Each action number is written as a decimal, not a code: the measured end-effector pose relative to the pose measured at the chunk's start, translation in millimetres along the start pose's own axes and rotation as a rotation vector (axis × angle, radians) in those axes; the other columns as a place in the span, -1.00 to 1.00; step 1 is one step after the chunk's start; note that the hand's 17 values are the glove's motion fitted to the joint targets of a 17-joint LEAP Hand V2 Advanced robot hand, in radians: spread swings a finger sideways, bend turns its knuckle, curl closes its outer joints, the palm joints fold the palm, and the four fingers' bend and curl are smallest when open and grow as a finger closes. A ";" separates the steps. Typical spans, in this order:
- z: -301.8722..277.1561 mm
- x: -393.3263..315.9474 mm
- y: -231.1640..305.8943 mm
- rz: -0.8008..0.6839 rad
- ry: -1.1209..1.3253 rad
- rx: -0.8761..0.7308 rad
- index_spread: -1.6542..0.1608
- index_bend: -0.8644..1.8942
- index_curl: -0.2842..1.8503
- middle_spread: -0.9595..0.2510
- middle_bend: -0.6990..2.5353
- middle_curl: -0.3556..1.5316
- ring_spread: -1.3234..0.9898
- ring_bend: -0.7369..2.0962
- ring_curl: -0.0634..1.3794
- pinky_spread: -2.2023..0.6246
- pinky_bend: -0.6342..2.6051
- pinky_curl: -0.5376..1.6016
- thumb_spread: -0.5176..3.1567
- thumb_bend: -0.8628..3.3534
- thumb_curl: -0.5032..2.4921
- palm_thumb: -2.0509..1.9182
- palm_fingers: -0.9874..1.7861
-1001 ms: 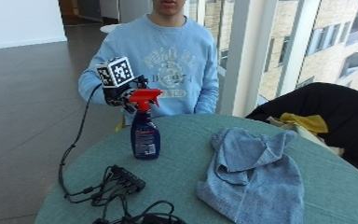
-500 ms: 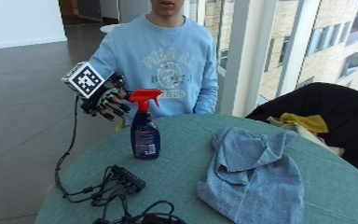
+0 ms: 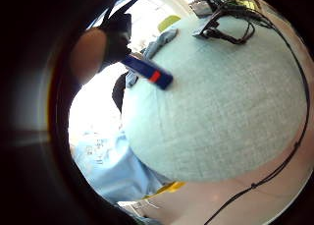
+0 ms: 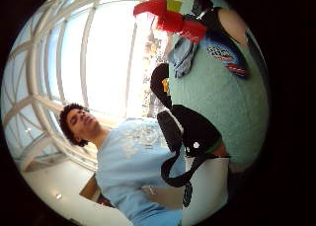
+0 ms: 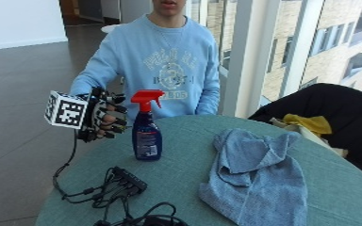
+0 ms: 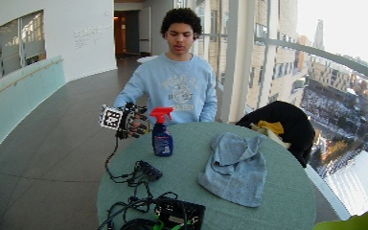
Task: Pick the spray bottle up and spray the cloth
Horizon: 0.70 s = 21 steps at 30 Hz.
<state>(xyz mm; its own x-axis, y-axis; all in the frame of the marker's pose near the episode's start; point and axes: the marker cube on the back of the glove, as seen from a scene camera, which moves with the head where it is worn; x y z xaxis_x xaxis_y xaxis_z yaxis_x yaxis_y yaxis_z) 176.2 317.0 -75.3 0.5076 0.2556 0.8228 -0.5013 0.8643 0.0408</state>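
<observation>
The spray bottle (image 5: 146,131) stands straight up on the round green table (image 5: 187,181), a little left of the middle of the outside view. Its blue body is at the bottom and its red top (image 5: 147,97) is up high, so its long side runs up and down. The red nozzle points to the right, toward the cloth (image 5: 256,175).

The gloved right hand (image 5: 103,114) is in the air at the left of the frame, just beside the bottle and level with its neck and red top. It is not touching the bottle. The fingers (image 5: 115,118) are bent a little and spread apart, with the tips facing the bottle. They hold nothing. The other hand is not seen.

So the bottle lies to the right of the fingers, very near. I think the hand needs to go sideways to the right and wrap around the thin neck under the red top.

The blue cloth lies crumpled on the table in the lower right of the frame, well apart from the bottle. Nothing has been picked up or sprayed yet.
</observation>
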 end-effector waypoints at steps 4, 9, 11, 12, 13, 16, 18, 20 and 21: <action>0.0 9.8 -16.8 0.036 -0.035 -0.017 0.39 -0.27 -0.46 0.41 -0.43 -0.21 0.10 -0.29 -0.47 0.69 -0.49 -0.19 -0.10 -0.59 -0.47 0.38 0.21; 2.5 17.1 -32.1 0.041 -0.046 -0.030 0.38 -0.27 -0.47 0.41 -0.43 -0.21 0.10 -0.29 -0.47 0.69 -0.49 -0.19 -0.11 -0.60 -0.47 0.38 0.21; 3.7 18.5 -37.8 0.040 -0.047 -0.030 0.38 -0.27 -0.47 0.42 -0.43 -0.21 0.10 -0.29 -0.46 0.69 -0.49 -0.19 -0.11 -0.60 -0.47 0.38 0.21; 4.6 18.9 -40.9 0.038 -0.050 -0.028 0.38 -0.27 -0.47 0.42 -0.43 -0.21 0.10 -0.29 -0.46 0.69 -0.49 -0.19 -0.11 -0.60 -0.46 0.39 0.21; 5.8 19.1 -43.9 0.035 -0.053 -0.027 0.38 -0.27 -0.47 0.42 -0.43 -0.21 0.10 -0.29 -0.46 0.69 -0.49 -0.19 -0.11 -0.60 -0.46 0.39 0.21; 10.1 18.5 -52.2 0.023 -0.065 -0.036 0.38 -0.28 -0.47 0.42 -0.43 -0.21 0.10 -0.29 -0.46 0.69 -0.49 -0.18 -0.12 -0.60 -0.46 0.39 0.22; 13.3 17.4 -57.5 0.013 -0.070 -0.045 0.39 -0.27 -0.47 0.42 -0.43 -0.21 0.10 -0.30 -0.46 0.69 -0.49 -0.18 -0.12 -0.60 -0.46 0.39 0.22; 16.8 16.0 -62.8 0.001 -0.078 -0.054 0.39 -0.28 -0.47 0.42 -0.43 -0.20 0.10 -0.30 -0.46 0.69 -0.49 -0.18 -0.12 -0.60 -0.46 0.39 0.22; 18.5 15.3 -65.6 -0.004 -0.083 -0.058 0.39 -0.28 -0.47 0.42 -0.43 -0.20 0.10 -0.30 -0.46 0.69 -0.49 -0.18 -0.12 -0.60 -0.46 0.39 0.22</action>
<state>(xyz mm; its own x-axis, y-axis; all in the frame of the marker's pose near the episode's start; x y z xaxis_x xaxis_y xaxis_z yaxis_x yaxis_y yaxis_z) 203.8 256.2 -54.9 0.4483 0.2168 0.8672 -0.4565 0.8896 0.0136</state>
